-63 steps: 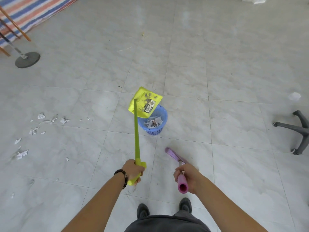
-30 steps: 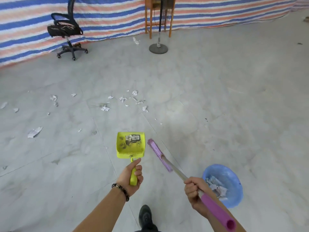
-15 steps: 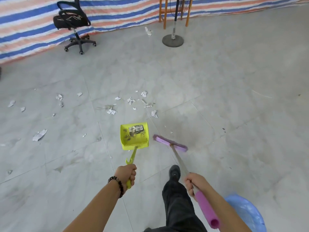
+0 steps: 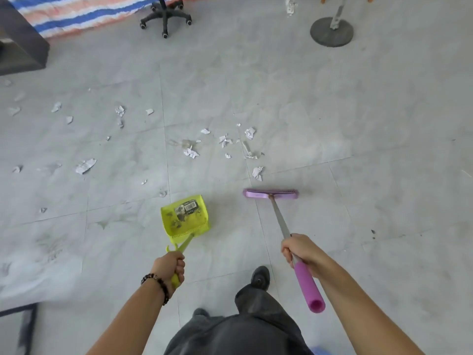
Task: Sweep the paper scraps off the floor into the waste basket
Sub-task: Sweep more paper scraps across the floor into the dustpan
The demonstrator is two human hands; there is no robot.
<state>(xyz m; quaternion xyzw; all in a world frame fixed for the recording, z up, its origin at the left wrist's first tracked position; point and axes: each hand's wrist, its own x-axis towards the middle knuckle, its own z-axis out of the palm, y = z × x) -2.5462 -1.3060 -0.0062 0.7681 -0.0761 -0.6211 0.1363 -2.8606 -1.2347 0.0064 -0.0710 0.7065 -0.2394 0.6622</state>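
Observation:
White paper scraps (image 4: 190, 151) lie scattered over the grey tiled floor ahead, several more spread to the left (image 4: 85, 165). My left hand (image 4: 170, 267) grips the handle of a yellow-green dustpan (image 4: 184, 216), whose pan hangs low in front of me with a label stuck inside. My right hand (image 4: 298, 251) holds a purple broom (image 4: 270, 193) by its shaft; its head rests just short of the nearest scrap (image 4: 257, 172). A sliver of the blue waste basket (image 4: 317, 351) shows at the bottom edge, behind my right arm.
An office chair base (image 4: 165, 17) and a round grey stand base (image 4: 331, 32) sit at the far side. A striped tarp (image 4: 76, 14) lines the back. A dark piece of furniture (image 4: 23, 47) is at the upper left. My shoe (image 4: 260, 278) steps forward.
I have turned away from the basket and walked toward the scraps. The broom head has swung out ahead of me, and the basket has slipped almost out of view.

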